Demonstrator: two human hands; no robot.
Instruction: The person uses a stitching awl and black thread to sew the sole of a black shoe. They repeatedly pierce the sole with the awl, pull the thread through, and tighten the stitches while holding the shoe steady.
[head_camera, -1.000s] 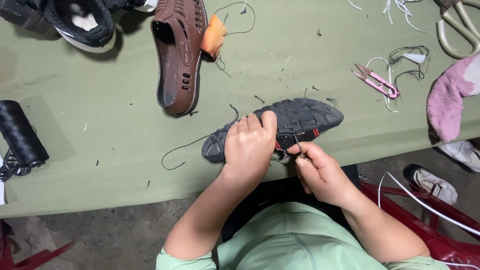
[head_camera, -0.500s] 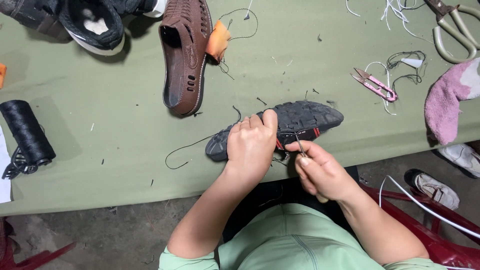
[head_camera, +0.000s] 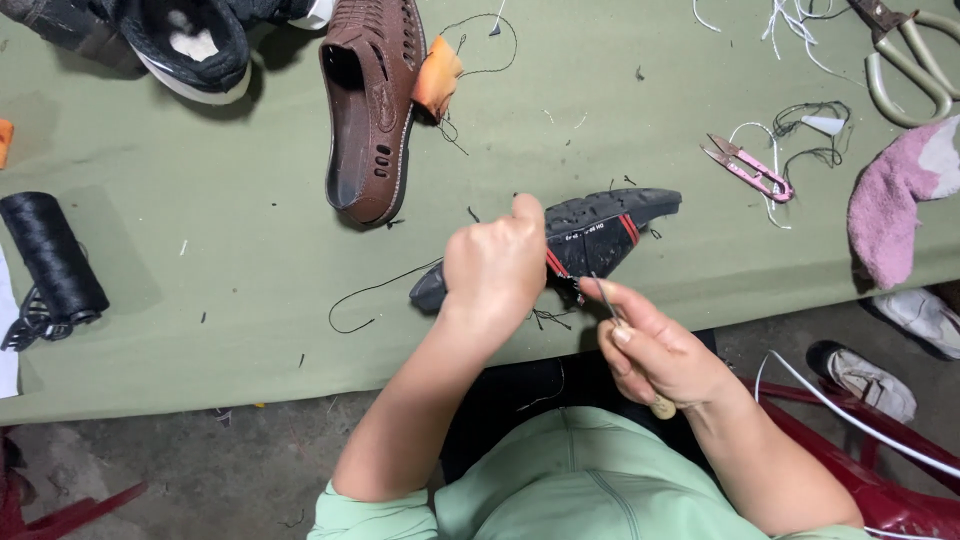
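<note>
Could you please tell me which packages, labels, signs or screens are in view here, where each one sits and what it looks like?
No packages, signs or screens are in view.
Small printed marking: on the dark shoe sole held by the left hand, pale characters beside red stripes, too small to make out.
White sheet edge: far left of the green table, beside the black thread spool; whether it is a label cannot be told.

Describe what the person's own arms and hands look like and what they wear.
Both forearms are bare; the left hand and right hand wear no gloves. No rings, watch or bracelets show. Short sleeves of a light green top end near the elbows, with a seam running down its front. The fingers are uncovered, the nails short.
</note>
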